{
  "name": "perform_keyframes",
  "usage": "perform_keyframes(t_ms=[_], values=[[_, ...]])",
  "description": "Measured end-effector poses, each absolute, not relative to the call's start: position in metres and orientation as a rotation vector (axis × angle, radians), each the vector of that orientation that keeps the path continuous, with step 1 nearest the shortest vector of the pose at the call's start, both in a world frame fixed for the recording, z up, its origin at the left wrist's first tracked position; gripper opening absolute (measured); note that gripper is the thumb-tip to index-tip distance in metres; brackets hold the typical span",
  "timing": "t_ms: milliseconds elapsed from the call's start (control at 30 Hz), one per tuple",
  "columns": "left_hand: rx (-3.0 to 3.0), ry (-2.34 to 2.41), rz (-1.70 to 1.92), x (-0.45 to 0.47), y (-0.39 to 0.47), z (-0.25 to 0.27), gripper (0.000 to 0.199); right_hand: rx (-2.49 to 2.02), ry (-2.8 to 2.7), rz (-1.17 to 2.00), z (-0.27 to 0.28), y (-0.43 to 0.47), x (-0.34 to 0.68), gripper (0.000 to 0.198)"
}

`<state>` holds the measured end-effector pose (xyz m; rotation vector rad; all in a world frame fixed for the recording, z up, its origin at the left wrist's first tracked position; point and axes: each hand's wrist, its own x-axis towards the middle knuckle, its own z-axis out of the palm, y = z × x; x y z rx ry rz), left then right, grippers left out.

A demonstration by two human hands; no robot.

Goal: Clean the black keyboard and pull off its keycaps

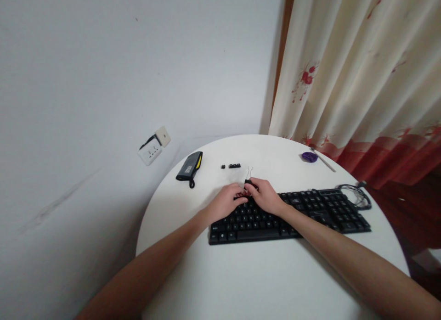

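Note:
A black keyboard lies on the white round table. My right hand is closed over its upper part, gripping a wire keycap puller by its dark handle, the two thin wire prongs pointing away from me. Close beside it, my left hand rests at the keyboard's upper left, thumb and fingers drawn together. What the left fingers pinch is hidden. A small reddish patch shows between the hands. Beyond them lie a single black keycap and a short row of black keycaps.
A grey and yellow pouch with a loop sits at the table's left. Back right are a purple bundle and a thin brush-like stick. The coiled cable lies by the keyboard's right end. Wall and curtain border the table.

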<state>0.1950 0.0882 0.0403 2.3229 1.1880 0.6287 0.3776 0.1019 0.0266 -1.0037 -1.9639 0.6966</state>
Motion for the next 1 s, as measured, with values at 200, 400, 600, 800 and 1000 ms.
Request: perform_keyframes(t_ms=[200,400,600,800,1000], values=[[2.376,1.223,0.672,0.199,0.086,0.038,0.013,-0.999,-1.826,0.896,0.025,0.111,0.378,0.035],[2.336,1.218,0.796,0.201,0.084,0.043,0.021,-0.994,-1.758,0.840,0.030,0.104,0.381,0.034],[2.547,1.184,0.848,0.205,0.079,0.045,0.023,-0.937,-1.718,0.901,0.028,0.103,0.382,0.031],[2.796,1.266,0.705,0.209,0.074,0.051,0.019,-0.918,-1.664,0.946,0.026,0.105,0.382,0.030],[2.883,1.336,0.728,0.212,0.069,0.058,0.023,-0.867,-1.693,0.849,0.030,0.104,0.383,0.030]])
